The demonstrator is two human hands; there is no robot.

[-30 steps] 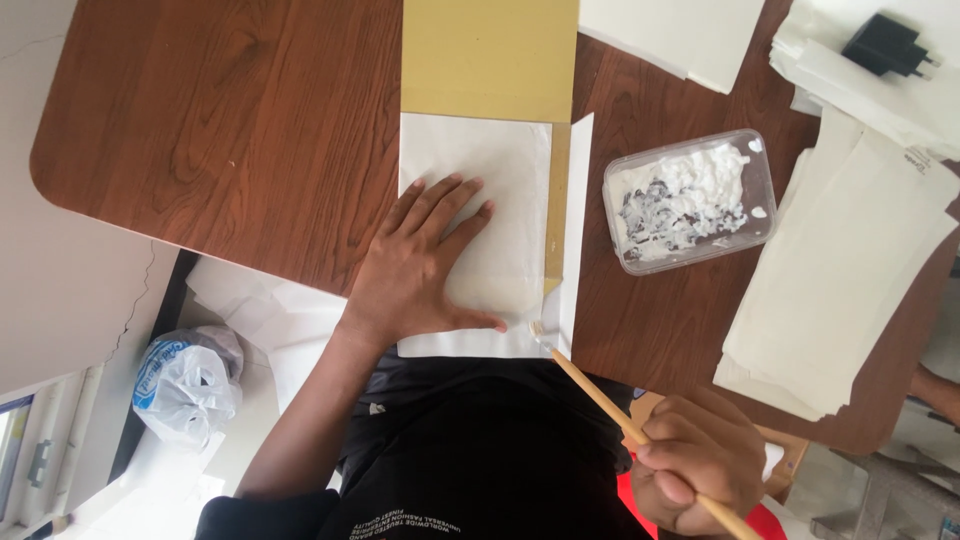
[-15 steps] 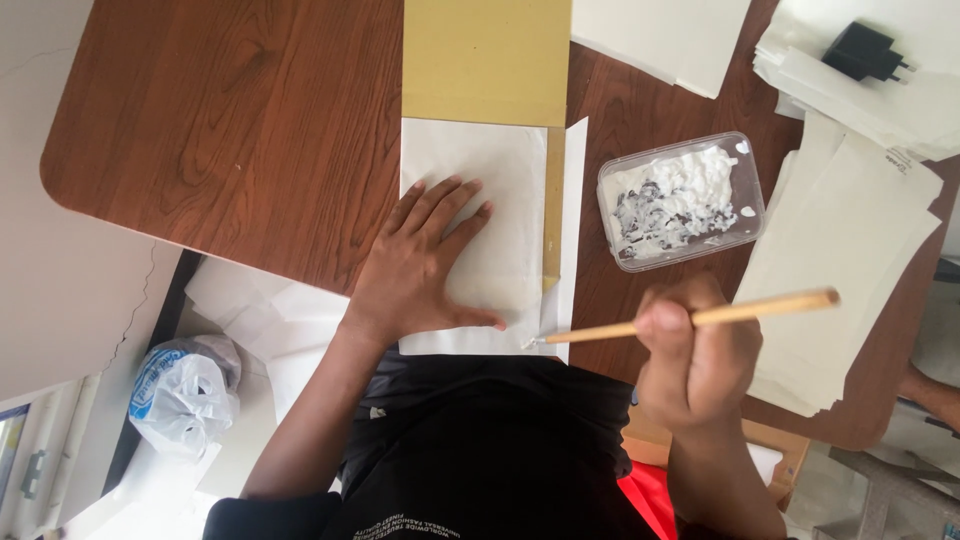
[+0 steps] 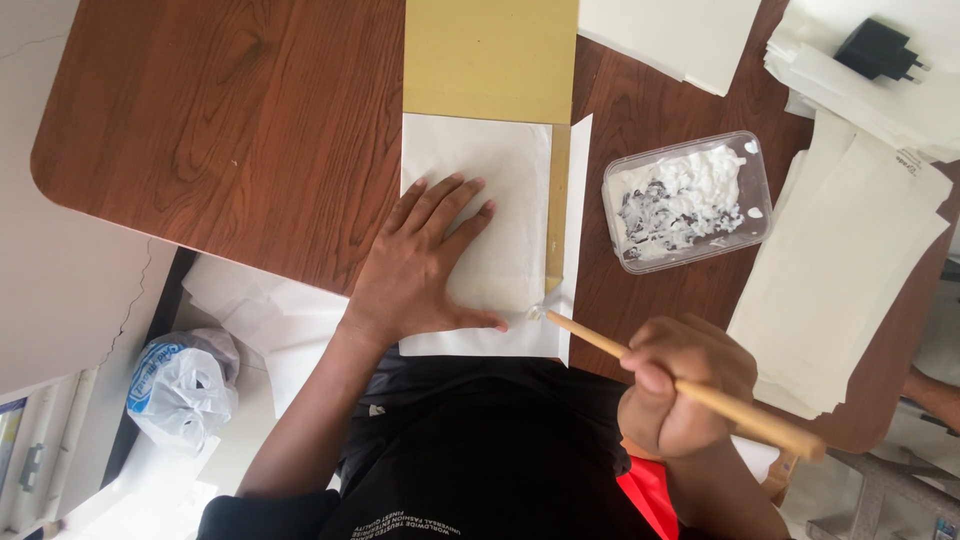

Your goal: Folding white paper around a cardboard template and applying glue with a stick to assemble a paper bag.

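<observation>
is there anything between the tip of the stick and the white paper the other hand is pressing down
Nothing visible. The wooden stick in the right hand already has its tip at the near corner of the white paper, just beside the left hand.

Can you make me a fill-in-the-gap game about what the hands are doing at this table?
1. The left hand lies flat on the white ____.
2. The right hand holds a wooden ____.
3. The clear plastic tub holds white ____.
4. The black plug lies on a stack of ____.

Missing words: paper; stick; paste; papers
</observation>
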